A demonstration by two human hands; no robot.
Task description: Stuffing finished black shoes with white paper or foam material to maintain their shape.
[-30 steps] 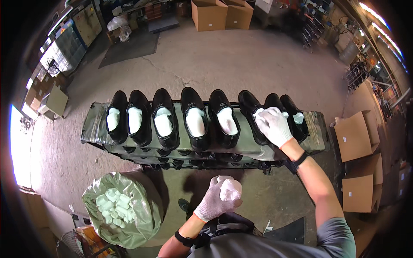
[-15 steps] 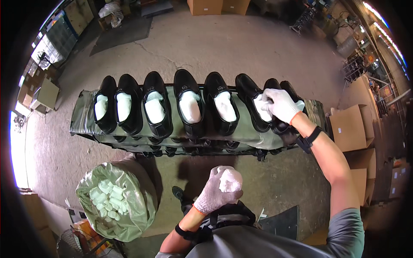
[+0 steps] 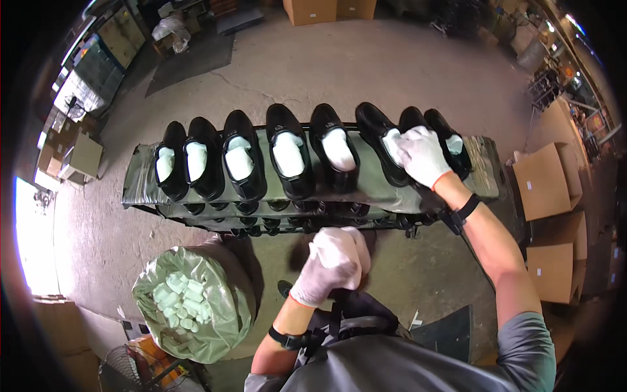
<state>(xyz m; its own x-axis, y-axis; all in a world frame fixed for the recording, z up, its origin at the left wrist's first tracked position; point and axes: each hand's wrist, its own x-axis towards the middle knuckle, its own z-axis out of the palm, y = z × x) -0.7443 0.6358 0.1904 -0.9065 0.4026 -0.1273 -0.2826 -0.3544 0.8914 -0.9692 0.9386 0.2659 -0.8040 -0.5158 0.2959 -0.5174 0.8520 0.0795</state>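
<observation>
A row of several black slip-on shoes [image 3: 285, 147] lies on the rack's top, toes pointing away from me, with white stuffing wads [image 3: 288, 155] in their openings. My right hand [image 3: 423, 155], in a white knit glove, reaches into the second shoe from the right, fingers curled together. It hides that shoe's opening and whatever is in its fingers. Close to my body, my gloved left hand [image 3: 330, 266] is wrapped around white wads [image 3: 358, 248]; how many cannot be made out. The rightmost shoe [image 3: 450, 140] has a wad showing in its opening.
A large green-lined sack [image 3: 238, 307] of white wads [image 3: 183, 300] stands on the floor at near left. The rack [image 3: 379, 204] has more black shoes on lower levels. Open cardboard boxes [image 3: 545, 183] stand at right; a fan [image 3: 124, 369] is at lower left.
My right hand has shifted slightly left and down, uncovering more of the rightmost shoe. The left hand has risen and turned, still holding white wads. The view has shifted a little.
</observation>
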